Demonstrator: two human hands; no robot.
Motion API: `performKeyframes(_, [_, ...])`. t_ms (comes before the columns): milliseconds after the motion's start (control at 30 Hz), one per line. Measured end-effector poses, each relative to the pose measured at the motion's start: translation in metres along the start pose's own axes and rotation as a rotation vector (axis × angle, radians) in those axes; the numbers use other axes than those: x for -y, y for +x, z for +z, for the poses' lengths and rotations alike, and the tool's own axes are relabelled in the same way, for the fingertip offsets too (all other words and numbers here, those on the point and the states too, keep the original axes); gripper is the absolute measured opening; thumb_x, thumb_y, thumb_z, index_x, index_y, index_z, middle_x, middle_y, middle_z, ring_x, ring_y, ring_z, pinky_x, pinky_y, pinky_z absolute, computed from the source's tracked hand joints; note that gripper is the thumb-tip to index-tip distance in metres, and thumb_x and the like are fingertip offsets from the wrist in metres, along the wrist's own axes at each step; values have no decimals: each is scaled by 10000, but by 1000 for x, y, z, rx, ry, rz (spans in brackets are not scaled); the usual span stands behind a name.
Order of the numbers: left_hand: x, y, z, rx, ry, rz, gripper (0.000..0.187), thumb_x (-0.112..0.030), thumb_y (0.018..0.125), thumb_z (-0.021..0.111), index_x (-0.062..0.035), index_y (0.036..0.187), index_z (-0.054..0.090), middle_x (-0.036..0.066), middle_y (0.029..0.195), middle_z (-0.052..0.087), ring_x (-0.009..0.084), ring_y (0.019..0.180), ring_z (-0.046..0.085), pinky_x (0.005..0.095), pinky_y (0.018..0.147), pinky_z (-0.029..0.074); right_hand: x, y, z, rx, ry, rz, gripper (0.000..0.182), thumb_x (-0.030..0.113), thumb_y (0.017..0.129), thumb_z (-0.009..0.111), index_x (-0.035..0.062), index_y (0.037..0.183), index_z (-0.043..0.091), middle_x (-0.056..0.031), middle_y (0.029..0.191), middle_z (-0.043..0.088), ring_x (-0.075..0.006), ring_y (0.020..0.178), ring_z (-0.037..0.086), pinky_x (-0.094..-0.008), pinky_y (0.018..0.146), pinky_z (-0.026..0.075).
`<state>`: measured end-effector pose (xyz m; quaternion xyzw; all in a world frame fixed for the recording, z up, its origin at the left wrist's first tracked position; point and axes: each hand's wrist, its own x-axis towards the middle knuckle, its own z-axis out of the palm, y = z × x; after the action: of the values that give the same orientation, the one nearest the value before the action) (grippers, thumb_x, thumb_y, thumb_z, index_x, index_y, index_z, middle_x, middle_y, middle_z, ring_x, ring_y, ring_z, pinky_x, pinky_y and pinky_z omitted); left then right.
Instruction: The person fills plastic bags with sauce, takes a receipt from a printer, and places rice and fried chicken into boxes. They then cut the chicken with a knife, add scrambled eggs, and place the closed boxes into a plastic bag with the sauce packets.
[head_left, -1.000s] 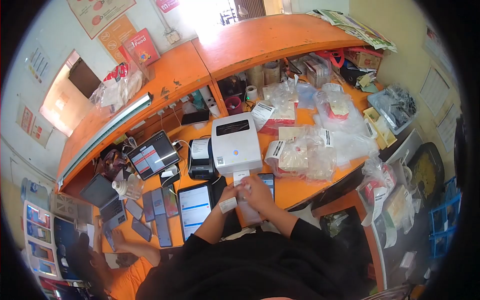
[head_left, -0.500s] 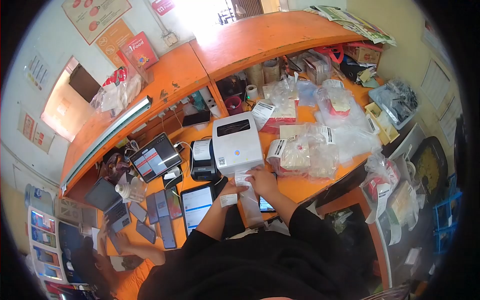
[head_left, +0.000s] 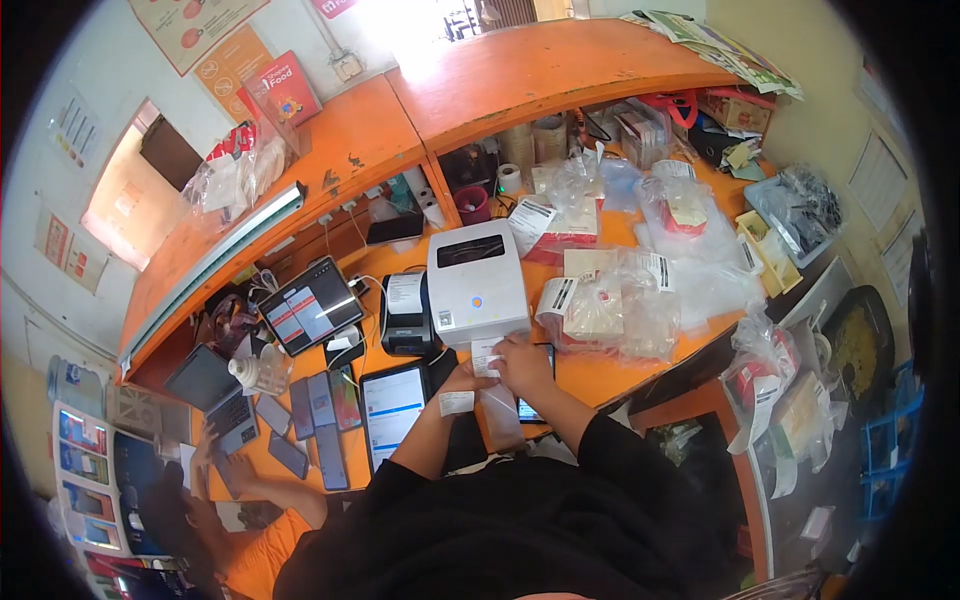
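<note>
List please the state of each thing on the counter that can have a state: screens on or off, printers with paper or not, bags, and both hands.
White label printer: label coming out at its front.
Black receipt printer: paper showing at the top.
Tablet on stand: screen on.
Flat tablet: screen on.
Plastic bags: filled, labels attached.
Left hand: at the printed label.
Right hand: on the label.

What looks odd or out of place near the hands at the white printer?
A white label is stuck on the left forearm, not on any package. Both hands, left hand and right hand, pull the strip from the white printer.
</note>
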<state>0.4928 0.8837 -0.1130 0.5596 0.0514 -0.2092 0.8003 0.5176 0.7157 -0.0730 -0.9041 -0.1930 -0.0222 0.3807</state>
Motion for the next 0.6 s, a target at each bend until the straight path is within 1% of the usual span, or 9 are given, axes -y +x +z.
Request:
performKeyframes(100, [8, 4, -10, 32, 4, -21, 493, 87, 709, 678, -48, 1170, 567, 44, 1076, 639, 160, 1000, 609, 285, 892, 465, -1, -1, 0, 42, -61, -29, 145, 206, 753, 666, 102, 852, 652, -58, 914, 595, -273, 931, 595, -490, 785, 412])
performKeyframes(200, [11, 7, -12, 26, -3, 12, 506, 87, 701, 685, -54, 1173, 569, 43, 1079, 638, 156, 991, 612, 285, 892, 464, 4, -5, 4, -116, -90, -42, 169, 203, 761, 676, 90, 886, 657, -63, 938, 609, -275, 883, 614, -449, 777, 436])
performKeyframes(300, [6, 5, -7, 17, 15, 18, 515, 97, 695, 681, -57, 1174, 568, 44, 1083, 639, 163, 993, 615, 291, 899, 464, 0, -2, 4, -2, -68, 21, 182, 211, 760, 684, 97, 898, 651, -58, 935, 602, -276, 902, 608, -463, 774, 431])
performKeyframes(400, [5, 4, -3, 29, -62, 20, 523, 108, 692, 669, -58, 1177, 564, 52, 1091, 637, 174, 1007, 615, 303, 907, 466, 1, 5, -1, 34, -119, 37, 172, 217, 763, 688, 95, 874, 639, -61, 925, 592, -279, 912, 602, -476, 772, 428])
performKeyframes(500, [4, 6, -3, 26, -25, 31, 549, 127, 688, 656, -55, 1194, 549, 60, 1108, 630, 182, 1027, 610, 317, 915, 469, 1, 7, 1, 14, -152, 32, 158, 218, 767, 686, 96, 847, 626, -66, 930, 594, -282, 908, 600, -474, 768, 430])
performKeyframes(600, [4, 3, 0, -15, 22, 28, 572, 129, 684, 660, -55, 1211, 534, 66, 1122, 625, 186, 1031, 610, 319, 916, 470, -1, 10, 1, 67, -99, 11, 156, 219, 768, 687, 99, 837, 615, -74, 927, 596, -285, 900, 597, -462, 757, 433])
